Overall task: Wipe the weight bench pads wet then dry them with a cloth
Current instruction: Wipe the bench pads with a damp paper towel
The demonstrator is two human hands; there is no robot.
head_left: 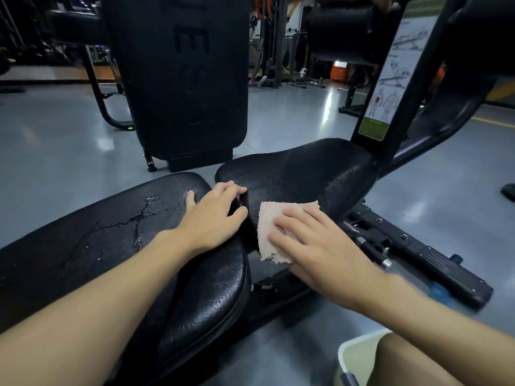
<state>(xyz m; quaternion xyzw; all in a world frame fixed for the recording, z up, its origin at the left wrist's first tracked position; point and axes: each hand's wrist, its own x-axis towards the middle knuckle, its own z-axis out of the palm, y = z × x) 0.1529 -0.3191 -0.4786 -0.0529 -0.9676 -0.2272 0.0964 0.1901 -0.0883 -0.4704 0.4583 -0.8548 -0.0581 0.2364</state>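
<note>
Two black bench pads lie end to end. The long back pad on the left carries streaks and drops of water. The smaller seat pad rises to the right. My left hand rests on the end of the back pad, its fingers curled over the edge into the gap between the pads. My right hand presses a pale pink cloth flat against the near side of the seat pad with straight fingers.
A black upright pad of another machine stands behind the bench. The bench frame with an instruction placard rises at right. The bench's black base rail runs along the grey floor. A pale bucket rim shows at the bottom right.
</note>
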